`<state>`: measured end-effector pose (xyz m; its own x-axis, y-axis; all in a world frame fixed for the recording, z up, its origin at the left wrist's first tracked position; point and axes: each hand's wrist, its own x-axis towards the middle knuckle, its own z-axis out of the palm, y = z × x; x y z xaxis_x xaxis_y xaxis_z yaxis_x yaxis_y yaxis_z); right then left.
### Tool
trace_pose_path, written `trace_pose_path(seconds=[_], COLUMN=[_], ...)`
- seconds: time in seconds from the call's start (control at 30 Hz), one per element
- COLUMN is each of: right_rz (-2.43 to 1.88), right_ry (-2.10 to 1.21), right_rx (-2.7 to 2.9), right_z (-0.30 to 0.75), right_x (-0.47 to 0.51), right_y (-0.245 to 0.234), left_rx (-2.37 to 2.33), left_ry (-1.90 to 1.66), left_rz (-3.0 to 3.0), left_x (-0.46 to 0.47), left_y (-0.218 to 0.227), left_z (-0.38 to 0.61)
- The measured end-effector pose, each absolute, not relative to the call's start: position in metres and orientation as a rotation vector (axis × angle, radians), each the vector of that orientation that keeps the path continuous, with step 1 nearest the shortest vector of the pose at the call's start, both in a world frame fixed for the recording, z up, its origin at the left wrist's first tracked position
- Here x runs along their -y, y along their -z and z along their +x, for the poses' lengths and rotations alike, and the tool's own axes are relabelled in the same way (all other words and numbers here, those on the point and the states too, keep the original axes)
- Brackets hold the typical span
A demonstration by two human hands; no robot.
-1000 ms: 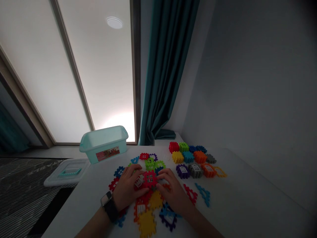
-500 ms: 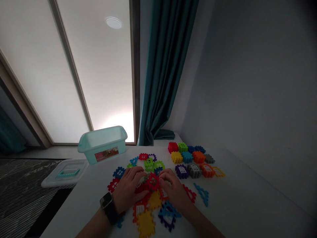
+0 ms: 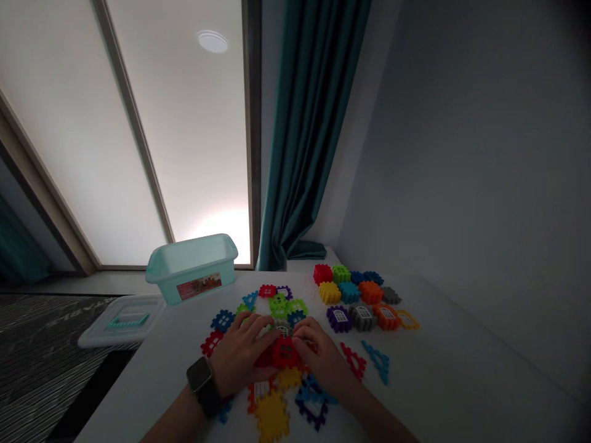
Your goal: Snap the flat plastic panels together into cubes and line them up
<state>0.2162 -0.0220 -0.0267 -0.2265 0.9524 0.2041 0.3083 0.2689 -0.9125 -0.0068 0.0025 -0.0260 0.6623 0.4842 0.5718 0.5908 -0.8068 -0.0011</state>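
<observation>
Between my hands is a red window tile (image 3: pixel 285 352) with toothed edges, its face turned up toward me. My left hand (image 3: pixel 237 347), wearing a black watch (image 3: pixel 202 381), curls around its left side, with more red plastic partly hidden under the fingers. At the tile's right edge my right hand (image 3: pixel 323 355) pinches it between thumb and fingers. Just beyond it lies a grey window tile (image 3: pixel 282 328), partly covered. Nearer me are a yellow tile (image 3: pixel 272 415), an orange-red window tile (image 3: pixel 260 392) and purple and blue triangular pieces (image 3: pixel 314 397).
Sorted stacks of toothed tiles (image 3: pixel 363 317) stand at the back right. A red triangle (image 3: pixel 353 361) and a blue triangle (image 3: pixel 377 361) lie right of my right hand. A mint-green bin (image 3: pixel 194 261) stands back left, beside a translucent lid (image 3: pixel 122 321).
The red window tile has tipped and moved slightly toward me, uncovering the grey window tile behind it. My left fingers have shifted right, closer to the tile.
</observation>
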Motion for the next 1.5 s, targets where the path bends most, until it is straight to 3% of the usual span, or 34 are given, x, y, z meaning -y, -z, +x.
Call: trace_pose_path(seconds=[0.3,1.03,1.3,1.5], right_rz=[-1.137,-1.150,-1.073,-0.955], right_ry=[-0.936,-0.790,-0.412,-0.329], right_rx=[1.722,1.867,1.962,2.113], right_z=[0.215,0.217,0.221,0.222], right_x=[0.024,0.027,0.030,0.029], right_y=[0.024,0.027,0.021,0.024], left_rx=[1.051,0.806,0.962,0.999], left_ry=[1.170,0.865,1.086,1.137], left_rz=[-2.577,-2.723,-2.623,-2.632], left_x=[-0.004,-0.006,-0.001,-0.001], left_y=[0.032,0.028,0.022,0.021], left_z=[-0.007,-0.011,-0.015,-0.015])
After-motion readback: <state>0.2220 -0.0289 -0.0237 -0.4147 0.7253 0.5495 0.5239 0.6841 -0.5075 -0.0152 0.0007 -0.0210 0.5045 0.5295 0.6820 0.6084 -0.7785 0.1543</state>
